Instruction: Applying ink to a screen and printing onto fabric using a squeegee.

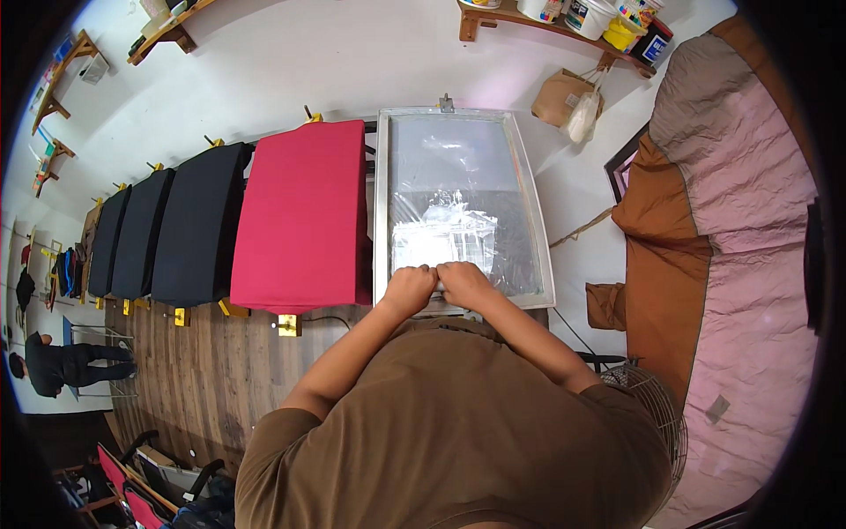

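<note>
A screen-printing frame [382, 194] with a metal rim lies in front of me, with white ink [445, 231] smeared over the nearer half of its mesh. Side by side at the frame's near end, my left hand [410, 289] and my right hand [464, 285] are both closed, knuckles up. Whatever they grip is mostly hidden beneath the fingers; only a small greyish bit shows between them. Just left of the frame, a red cloth [304, 212] is stretched over a printing board. Further left stand several boards covered in black cloth [198, 225].
Yellow brackets [287, 325] stick out below the boards. A wire-cage fan [656, 414] stands at right, beside a brown and pink curtain [670, 317]. Tubs [590, 16] sit on a wall shelf. At far left another person [66, 363] bends near a small table.
</note>
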The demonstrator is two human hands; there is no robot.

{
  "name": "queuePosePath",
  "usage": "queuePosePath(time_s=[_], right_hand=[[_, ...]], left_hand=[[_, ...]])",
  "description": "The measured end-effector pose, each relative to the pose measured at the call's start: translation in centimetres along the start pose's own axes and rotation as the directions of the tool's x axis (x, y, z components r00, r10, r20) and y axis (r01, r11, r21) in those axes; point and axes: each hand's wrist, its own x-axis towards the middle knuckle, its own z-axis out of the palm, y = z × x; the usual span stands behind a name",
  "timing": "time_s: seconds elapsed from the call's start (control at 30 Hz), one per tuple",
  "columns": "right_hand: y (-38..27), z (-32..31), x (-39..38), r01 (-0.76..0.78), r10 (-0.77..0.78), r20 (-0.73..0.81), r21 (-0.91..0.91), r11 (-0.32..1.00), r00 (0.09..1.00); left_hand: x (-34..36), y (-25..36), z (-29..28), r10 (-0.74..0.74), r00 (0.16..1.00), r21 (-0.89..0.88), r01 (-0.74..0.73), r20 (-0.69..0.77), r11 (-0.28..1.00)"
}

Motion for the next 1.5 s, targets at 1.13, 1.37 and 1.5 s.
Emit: queuePosePath(time_s=[1.13,1.37,1.5], right_hand=[[1.1,-2.0,3.4,-0.072,0.066,0.198,0.022,0.997,0.978],[0.8,-2.0,2.8,-0.069,0.067,0.226,0.004,0.998,0.972],[2.0,-3.7,5.4,-0.047,0.034,0.208,0.06,0.997,0.978]], left_hand=[[3.3,-2.8,-1.6,-0.01,0.977,-0.058,0.023,0.212,0.998],[3.2,-2.2,-2.3,-0.037,0.955,-0.087,0.066,0.295,0.994],[5.9,-4.2,-4.0,-0.053,0.926,-0.106,0.099,0.374,0.989]])
